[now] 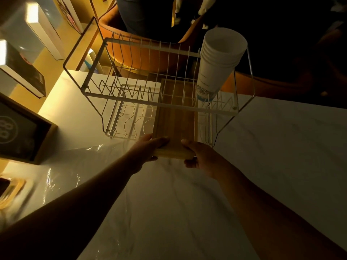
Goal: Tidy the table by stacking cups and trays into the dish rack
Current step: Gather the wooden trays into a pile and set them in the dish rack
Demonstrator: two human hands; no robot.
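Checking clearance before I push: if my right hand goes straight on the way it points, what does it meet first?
Most likely the dish rack's lower front wires, right ahead of the right hand gripping the wooden tray's near edge. Depth is unclear.

A white marble-patterned tabletop with faint grey veins (281, 147) carries everything here, its near part in shadow and its far left corner lit warm yellow. A two-tier white wire dish rack (131, 100) stands on it near the far edge, feet on the surface. At the left edge sits a dark panel with a pale wooden frame and a round white emblem (16, 132). A sheet of clear crinkled plastic film (62, 171) lies just beside it, and a blurred amber-rimmed object (11, 192) rests nearer the left corner.
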